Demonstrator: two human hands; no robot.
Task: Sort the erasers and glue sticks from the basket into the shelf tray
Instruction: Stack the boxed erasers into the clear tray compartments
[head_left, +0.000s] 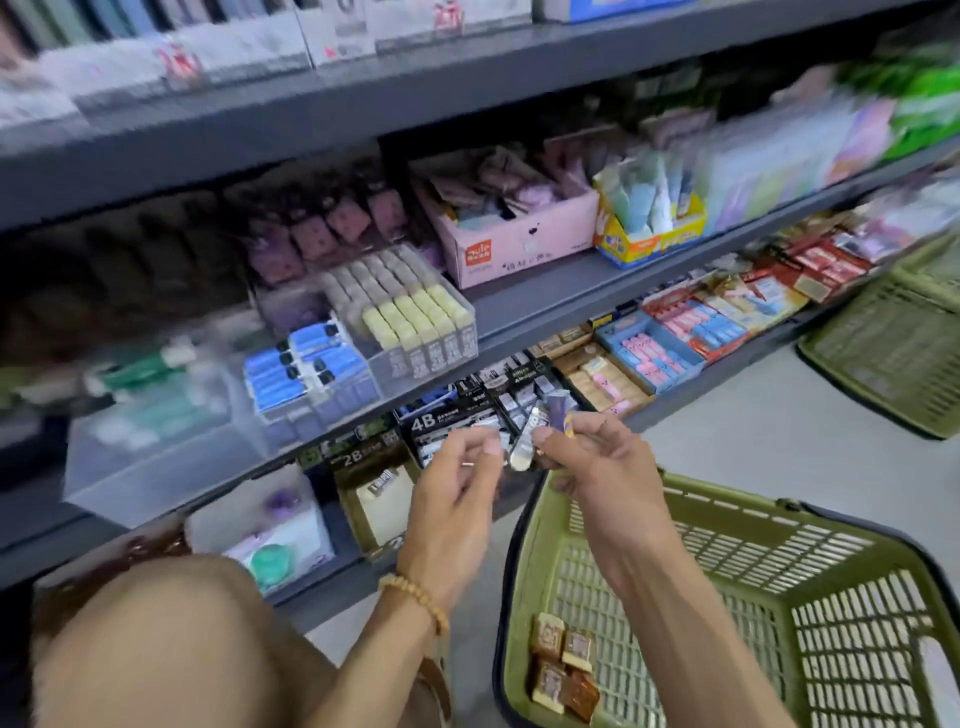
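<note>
My right hand (587, 457) grips several small wrapped erasers (548, 415) fanned out above its fingers, over the near rim of the green basket (753, 525). My left hand (462, 467) pinches a small whitish eraser (488, 434) just left of them. Several brown-wrapped erasers (563, 670) lie in the basket's near left corner. Dark eraser boxes marked 2B (363, 457) and 4B (431, 423) stand on the lower shelf behind my hands. On the shelf above, a clear tray (410, 317) holds rows of yellow and grey sticks.
A clear tray of blue items (306, 364) stands left of the yellow one. Pink and blue eraser boxes (660, 353) fill the lower shelf to the right. A second green basket (893, 353) sits on the floor at right. My knee (171, 644) is at lower left.
</note>
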